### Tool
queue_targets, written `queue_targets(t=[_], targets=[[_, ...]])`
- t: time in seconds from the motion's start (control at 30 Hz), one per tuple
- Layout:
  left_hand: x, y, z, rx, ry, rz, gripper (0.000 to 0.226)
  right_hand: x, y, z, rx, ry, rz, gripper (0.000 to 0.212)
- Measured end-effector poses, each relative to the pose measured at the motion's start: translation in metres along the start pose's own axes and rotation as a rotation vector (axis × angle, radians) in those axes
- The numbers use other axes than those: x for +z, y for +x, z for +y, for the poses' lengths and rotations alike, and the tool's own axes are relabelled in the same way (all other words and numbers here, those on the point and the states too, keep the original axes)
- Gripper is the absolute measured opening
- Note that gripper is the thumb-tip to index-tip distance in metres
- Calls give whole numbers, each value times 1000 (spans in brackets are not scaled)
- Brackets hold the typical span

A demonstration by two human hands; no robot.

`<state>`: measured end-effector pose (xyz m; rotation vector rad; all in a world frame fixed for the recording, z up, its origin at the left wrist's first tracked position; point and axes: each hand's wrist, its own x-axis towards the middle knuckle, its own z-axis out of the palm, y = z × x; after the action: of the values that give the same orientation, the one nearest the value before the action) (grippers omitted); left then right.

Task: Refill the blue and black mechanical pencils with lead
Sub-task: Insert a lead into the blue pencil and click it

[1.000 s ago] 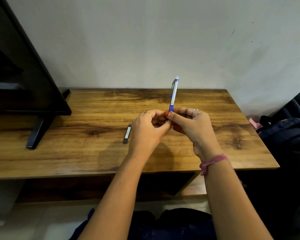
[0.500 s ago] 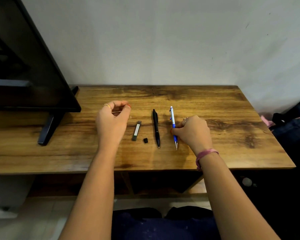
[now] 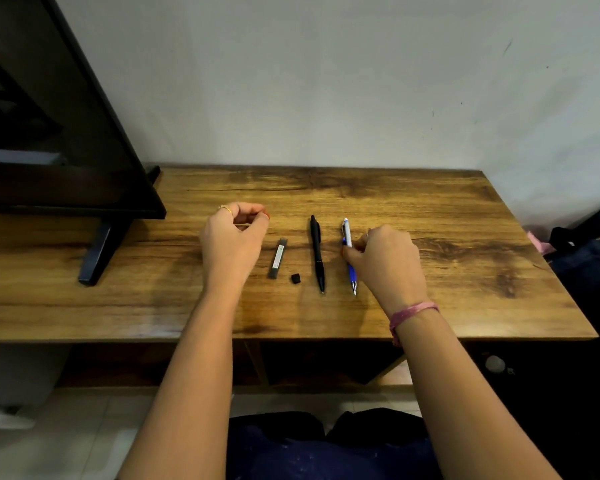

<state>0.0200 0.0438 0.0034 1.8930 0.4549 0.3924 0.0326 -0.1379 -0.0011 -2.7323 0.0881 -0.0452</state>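
Blue mechanical pencil (image 3: 349, 258) lies flat on the wooden desk (image 3: 430, 237), long axis near-to-far, tip toward the near edge. Right hand (image 3: 387, 263) rests against its right side, fingers curled onto the mid-barrel in a pinch. Black mechanical pencil (image 3: 317, 252) lies parallel just left of it, untouched, nearer the right hand than the left. Left hand (image 3: 231, 242) hovers far-left of the lead case (image 3: 278, 258), thumb and forefinger pinched; whether lead is held cannot be told. Small black cap (image 3: 295, 278) sits between case and black pencil.
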Motion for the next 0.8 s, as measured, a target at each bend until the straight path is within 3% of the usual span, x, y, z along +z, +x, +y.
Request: queue_targets(t=[0.07, 0.13, 0.2, 0.3, 0.53, 0.67, 0.8], targets=[[1, 1, 0, -5, 5, 8, 11, -3, -7, -8, -169, 42, 60, 22], [2, 2, -1, 1, 10, 14, 9, 0, -14, -20, -346, 104, -25, 24], [4, 2, -1, 18, 24, 18, 8, 9, -19, -28, -491, 3, -132, 29], [7, 2, -5, 54, 120, 28, 6, 23, -20, -32, -587, -241, -151, 29], [14, 1, -14, -15, 390, -109, 29, 29, -15, -32, -593, -260, -111, 23], [20, -3, -16, -82, 489, -168, 25, 23, -9, -27, -552, -117, -187, 20], [24, -3, -14, -105, 471, -177, 16, 12, -1, -19, -381, 191, -54, 12]])
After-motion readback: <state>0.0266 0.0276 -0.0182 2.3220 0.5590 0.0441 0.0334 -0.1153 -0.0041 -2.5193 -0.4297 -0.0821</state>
